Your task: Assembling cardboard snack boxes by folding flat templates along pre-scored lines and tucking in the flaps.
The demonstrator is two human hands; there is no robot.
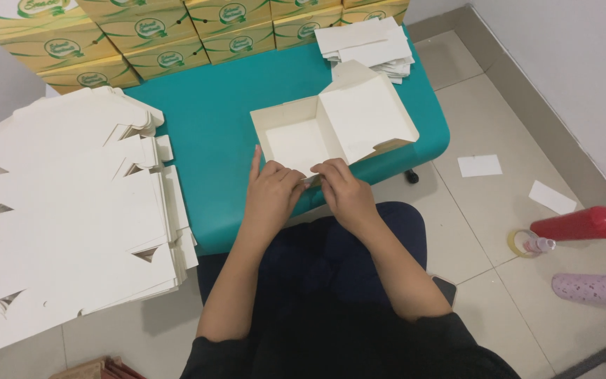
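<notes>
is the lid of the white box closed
No, the lid stands open behind the white box, whose inside shows, while both hands press its near wall.

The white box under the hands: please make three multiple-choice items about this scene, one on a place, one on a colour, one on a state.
1. Where does the stack of flat white blanks lie?
A. to the left of the person
B. on the floor at the right
C. inside the box

2. What colour is the table top?
A. red
B. teal
C. black

3. In what state is the white box?
A. closed and sealed
B. crushed flat
C. open, lid raised

Answers: 1 A, the blanks are piled at the left edge. 2 B, the bare surface is teal. 3 C, the empty inside shows, while the left hand and the right hand pinch its near wall.
</notes>
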